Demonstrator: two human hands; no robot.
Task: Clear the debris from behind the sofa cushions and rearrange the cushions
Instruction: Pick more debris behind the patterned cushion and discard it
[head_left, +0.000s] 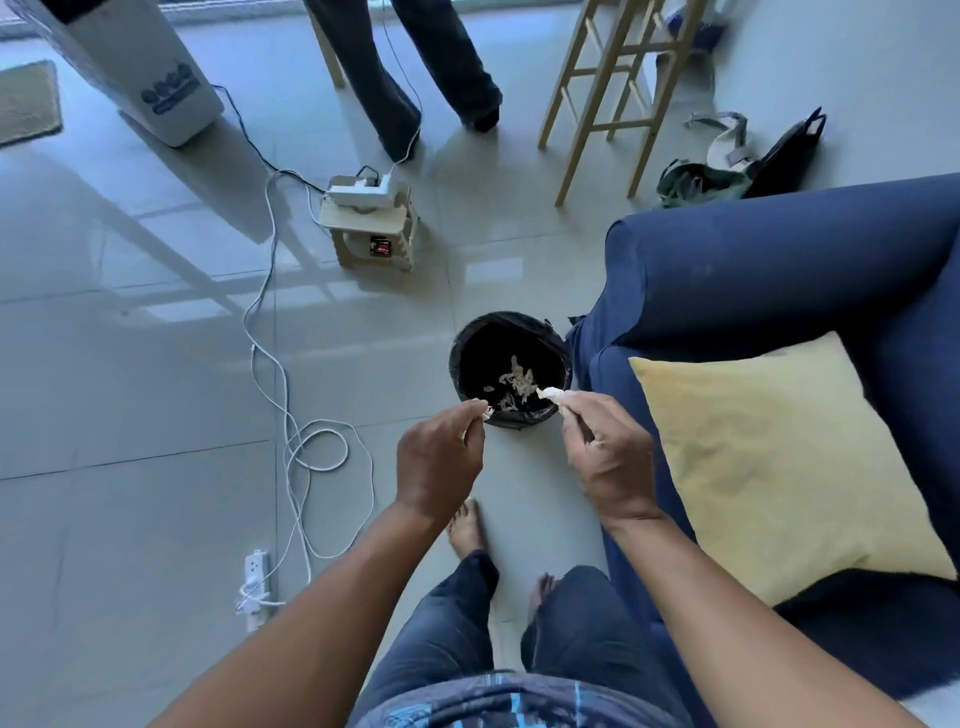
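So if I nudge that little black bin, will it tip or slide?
The bin probably slides or tips easily: it looks small, holds only a few paper scraps, and stands on glossy tile floor. Its loose liner may crumple.

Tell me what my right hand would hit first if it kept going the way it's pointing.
Probably the bin. The right hand, pinching a paper scrap, points forward and down at its near rim, beside the sofa. Depth is unclear from one view.
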